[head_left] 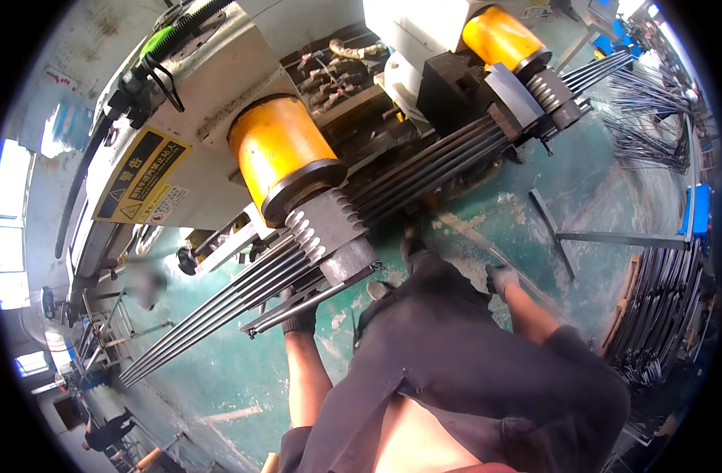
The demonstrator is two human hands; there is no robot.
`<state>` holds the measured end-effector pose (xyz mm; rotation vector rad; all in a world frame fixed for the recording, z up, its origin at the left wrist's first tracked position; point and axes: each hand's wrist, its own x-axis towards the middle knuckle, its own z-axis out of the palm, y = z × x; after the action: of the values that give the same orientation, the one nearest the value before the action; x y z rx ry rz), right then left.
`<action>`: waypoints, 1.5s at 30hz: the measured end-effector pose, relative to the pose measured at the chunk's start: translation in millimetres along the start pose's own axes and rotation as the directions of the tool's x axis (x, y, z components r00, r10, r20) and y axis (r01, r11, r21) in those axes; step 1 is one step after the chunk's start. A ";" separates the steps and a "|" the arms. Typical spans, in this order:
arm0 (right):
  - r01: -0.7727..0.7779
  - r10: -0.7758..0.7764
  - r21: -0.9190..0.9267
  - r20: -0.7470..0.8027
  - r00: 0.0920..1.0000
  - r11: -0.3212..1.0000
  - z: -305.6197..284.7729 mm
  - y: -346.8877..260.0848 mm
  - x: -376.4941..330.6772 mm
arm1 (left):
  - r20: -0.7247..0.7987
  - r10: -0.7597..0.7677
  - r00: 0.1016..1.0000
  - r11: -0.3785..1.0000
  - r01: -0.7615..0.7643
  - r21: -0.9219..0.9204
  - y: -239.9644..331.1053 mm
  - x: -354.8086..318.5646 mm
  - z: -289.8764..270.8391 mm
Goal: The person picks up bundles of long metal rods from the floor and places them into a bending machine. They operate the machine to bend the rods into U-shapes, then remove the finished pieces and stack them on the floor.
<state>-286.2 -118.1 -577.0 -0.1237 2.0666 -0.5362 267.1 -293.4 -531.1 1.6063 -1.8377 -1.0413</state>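
My left hand (300, 318), in a dark glove, is closed around a short metal rod (321, 303) beside the grooved block (325, 225) of a machine. The machine's structure partly hides its fingers. Several long, thin metal rods (219, 323) lie side by side, slanting from the lower left up through the grooves toward the upper right. Above the near block stands a yellow cylinder (278, 146) with a dark collar. My right hand (500, 279), in a greyish glove, hangs by my right side, away from the rods; its finger position is unclear.
A second yellow cylinder (503, 38) and grooved block (552, 94) stand at the far right of the machine. Bundled rods (649, 315) rest at the right, near a metal stand (613, 238). Another person (108, 432) is at the lower left.
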 end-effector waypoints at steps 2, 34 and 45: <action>0.019 -0.019 0.137 0.003 1.000 0.990 3.7 7.4 -17.1 | 0.020 -0.141 0.990 0.915 0.138 -0.378 -15.0 -4.2 -4.7; -0.316 -0.773 0.944 0.268 0.575 0.092 64.9 -355.8 -173.0 | -0.406 -0.576 0.709 0.434 -0.156 -0.887 138.5 -54.0 -153.0; -0.337 -0.807 0.939 0.248 0.536 0.065 70.0 -353.5 -166.7 | -0.817 -0.280 0.504 0.748 -0.418 -0.515 277.8 -39.8 -209.8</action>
<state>-183.2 -408.7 -326.9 0.0411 0.2978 -1.7257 268.6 -297.0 -180.7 1.1810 -0.6660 -0.5173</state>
